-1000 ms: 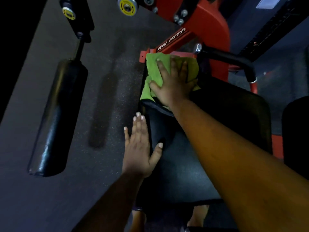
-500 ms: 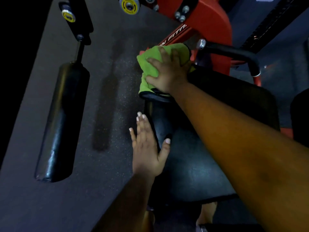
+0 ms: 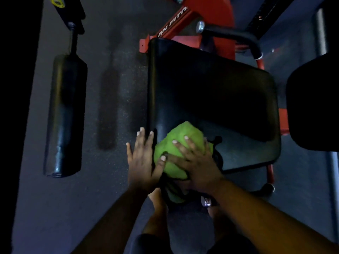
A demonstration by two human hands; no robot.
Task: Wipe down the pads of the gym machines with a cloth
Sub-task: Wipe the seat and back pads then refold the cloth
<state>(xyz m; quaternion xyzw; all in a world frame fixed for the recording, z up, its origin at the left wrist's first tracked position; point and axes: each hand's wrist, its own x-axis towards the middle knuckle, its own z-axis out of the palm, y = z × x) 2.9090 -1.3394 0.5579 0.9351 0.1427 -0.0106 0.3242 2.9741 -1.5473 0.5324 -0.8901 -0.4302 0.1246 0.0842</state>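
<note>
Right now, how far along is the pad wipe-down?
In hand: right hand presses the green cloth on the near end of the seat pad; left hand rests at its edge. Cannot tell what is already wiped. Left, apparently: the roller pad, untouched.

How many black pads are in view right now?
3: roller pad at left, seat pad in the middle under the cloth, another pad cut off at right. Others may lie out of frame.

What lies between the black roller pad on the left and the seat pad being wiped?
In the head view, only dark speckled floor lies between the roller pad and the seat pad, with the roller's shadow on it.
</note>
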